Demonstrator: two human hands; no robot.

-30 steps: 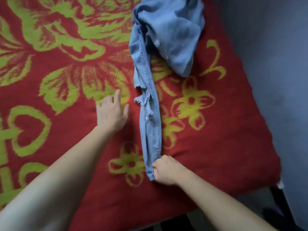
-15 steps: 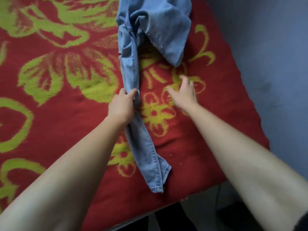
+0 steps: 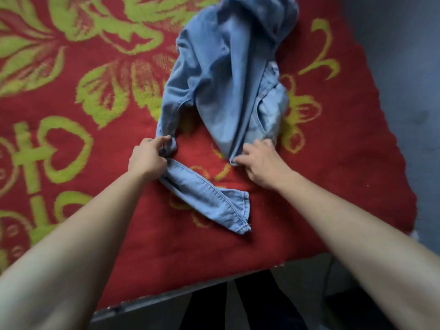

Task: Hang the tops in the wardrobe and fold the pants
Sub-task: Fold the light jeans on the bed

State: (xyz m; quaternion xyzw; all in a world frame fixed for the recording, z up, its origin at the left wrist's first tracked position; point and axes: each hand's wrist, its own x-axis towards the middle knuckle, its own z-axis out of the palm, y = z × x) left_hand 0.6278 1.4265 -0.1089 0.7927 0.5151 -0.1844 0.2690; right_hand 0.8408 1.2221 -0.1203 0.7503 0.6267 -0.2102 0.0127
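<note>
Nearest the camera, at the bed's front edge [image 3: 166,296], the jeans' hem end [image 3: 214,201] lies slanted toward the right, more sharply angled than half a second ago. Just beyond it, the left hand [image 3: 147,158] keeps its fingers [image 3: 162,140] pinched on the narrow leg, now bent into a kink there. The right hand [image 3: 259,160], which hovered open over the blanket a moment ago, has come onto the denim, its fingers [image 3: 240,159] closed on the lower point of the bunched upper part. The jeans [image 3: 223,75] sit farther up, heaped wider than before, on the red blanket [image 3: 71,151] with green flowers. A grey wall [image 3: 404,67] rises at right.
</note>
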